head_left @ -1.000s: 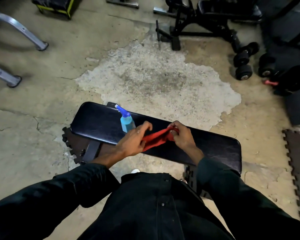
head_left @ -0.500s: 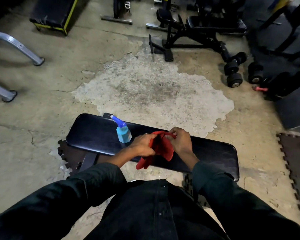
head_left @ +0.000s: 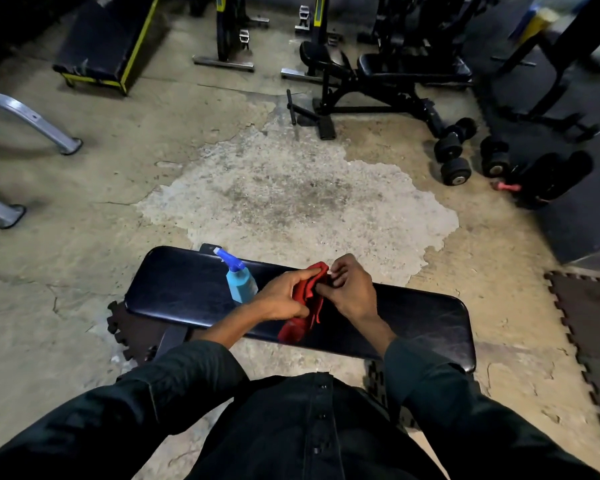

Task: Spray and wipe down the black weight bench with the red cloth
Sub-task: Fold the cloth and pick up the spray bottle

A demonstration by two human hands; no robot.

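- Floor of cracked concrete lies at the far left, with grey metal legs of some machine standing on it.
- The black weight bench, which serves here as the table, lies across the view in front of the person, on the floor; its left part is bare and shiny.
- A blue spray bottle stands upright on the table, just beside the left hand, and no hand touches it.
- The left hand has its grip closed on the red cloth, fingers curled around the left side of it.
- The cloth is bunched between both hands, above the middle of the table; its lower end hangs down toward the pad, and I cannot tell if it touches.
- The right hand pinches the upper edge of the cloth with the fingertips, so this grip is also closed on it.
- Farther right, dumbbells rest on the floor, well apart from the table.
- In my judgement the task is at the start: the cloth is only being prepared; no spray marks are visible, and spraying and wiping remain.
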